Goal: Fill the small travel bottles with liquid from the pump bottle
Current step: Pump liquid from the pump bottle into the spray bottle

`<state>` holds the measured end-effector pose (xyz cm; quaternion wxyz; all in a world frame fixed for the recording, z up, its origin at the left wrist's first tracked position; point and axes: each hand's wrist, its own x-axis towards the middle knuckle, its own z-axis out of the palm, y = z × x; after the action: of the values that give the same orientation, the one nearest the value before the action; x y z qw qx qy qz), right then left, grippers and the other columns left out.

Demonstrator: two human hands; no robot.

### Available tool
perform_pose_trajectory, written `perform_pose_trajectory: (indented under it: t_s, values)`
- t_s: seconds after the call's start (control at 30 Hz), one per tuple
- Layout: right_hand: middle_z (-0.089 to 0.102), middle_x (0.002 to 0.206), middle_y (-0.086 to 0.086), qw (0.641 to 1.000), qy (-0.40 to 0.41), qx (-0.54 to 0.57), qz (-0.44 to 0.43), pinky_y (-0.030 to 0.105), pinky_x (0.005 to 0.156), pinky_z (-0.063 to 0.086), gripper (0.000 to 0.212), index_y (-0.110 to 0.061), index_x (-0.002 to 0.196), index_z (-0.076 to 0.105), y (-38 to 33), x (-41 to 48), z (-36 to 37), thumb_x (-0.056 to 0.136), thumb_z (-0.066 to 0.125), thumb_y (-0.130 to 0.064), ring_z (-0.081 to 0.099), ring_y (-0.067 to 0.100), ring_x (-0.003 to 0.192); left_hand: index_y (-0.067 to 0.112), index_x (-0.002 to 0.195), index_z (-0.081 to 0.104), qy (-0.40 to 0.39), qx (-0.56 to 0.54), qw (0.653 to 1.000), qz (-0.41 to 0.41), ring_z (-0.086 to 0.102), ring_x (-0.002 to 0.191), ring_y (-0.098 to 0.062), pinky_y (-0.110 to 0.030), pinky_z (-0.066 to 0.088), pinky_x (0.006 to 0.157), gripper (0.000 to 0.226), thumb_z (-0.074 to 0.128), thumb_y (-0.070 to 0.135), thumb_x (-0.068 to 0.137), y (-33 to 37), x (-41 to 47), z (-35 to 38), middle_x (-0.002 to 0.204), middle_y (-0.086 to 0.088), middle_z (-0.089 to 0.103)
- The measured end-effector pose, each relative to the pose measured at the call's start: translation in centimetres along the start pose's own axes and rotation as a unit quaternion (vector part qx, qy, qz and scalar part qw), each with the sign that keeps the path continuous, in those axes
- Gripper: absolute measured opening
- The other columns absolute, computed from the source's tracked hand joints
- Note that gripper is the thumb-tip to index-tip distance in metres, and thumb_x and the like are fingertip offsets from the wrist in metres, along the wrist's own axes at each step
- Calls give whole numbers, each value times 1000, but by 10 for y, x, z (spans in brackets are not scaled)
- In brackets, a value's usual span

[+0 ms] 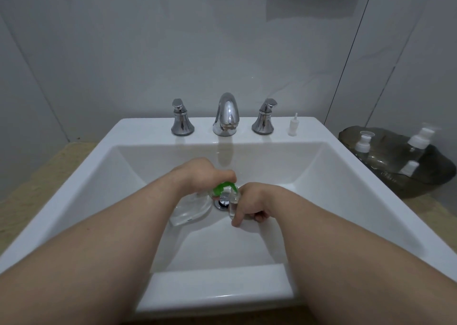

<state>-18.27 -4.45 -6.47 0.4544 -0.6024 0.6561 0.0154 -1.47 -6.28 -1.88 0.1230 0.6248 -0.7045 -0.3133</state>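
Note:
A clear pump bottle [190, 207] with a green pump head [222, 187] stands in the white sink [321, 176], beside the drain. My left hand [205, 173] lies over the green pump head, fingers curled round it. My right hand [254, 202] grips a small clear travel bottle [233, 202], held upright with its open neck just under the green spout. Some clear liquid shows in the small bottle. Its white cap [293, 125] stands on the sink ledge at the right.
A chrome tap [226, 114] and two handles [181, 121] [264, 118] line the back ledge. A dark glass tray [395, 176] on the counter at right holds three white-capped small bottles [363, 141]. A chrome drain [222, 202] sits between my hands.

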Motion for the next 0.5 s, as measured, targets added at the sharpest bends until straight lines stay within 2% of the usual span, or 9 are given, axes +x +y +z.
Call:
perform_pose_trajectory:
  t_s: [0.1, 0.23, 0.4, 0.5]
  values:
    - [49, 73, 8, 1000, -2, -4, -5, 29, 54, 35, 27, -17, 91, 67, 0, 1, 1, 73, 85, -8, 43, 27, 75, 15, 58, 69, 0, -1, 1000, -1, 49, 57, -24, -31, 41, 63, 52, 67, 66, 57, -1, 1, 0, 58, -2, 60]
    - [49, 73, 8, 1000, 1, -4, -3, 30, 54, 36, 28, -16, 93, 67, -1, 0, 0, 72, 86, -9, 44, 26, 75, 15, 62, 69, 8, 3, 1000, -3, 55, 59, -24, -32, 43, 65, 63, 67, 77, 53, -3, 3, -1, 61, -2, 63]
    - [50, 71, 7, 1000, 10, -9, 5, 31, 57, 39, 27, -16, 88, 65, -1, -1, 0, 72, 87, -11, 46, 25, 71, 12, 71, 72, 4, 6, 1000, -14, 58, 63, -24, -32, 42, 66, 76, 70, 87, 61, -5, 4, -1, 66, -4, 64]
    - [50, 70, 6, 1000, 14, -6, 7, 30, 56, 39, 28, -16, 87, 63, -1, -1, -1, 73, 87, -11, 45, 24, 69, 14, 68, 70, 3, 8, 1000, -12, 57, 62, -24, -32, 42, 65, 80, 65, 92, 49, -4, 3, -1, 63, -2, 63]
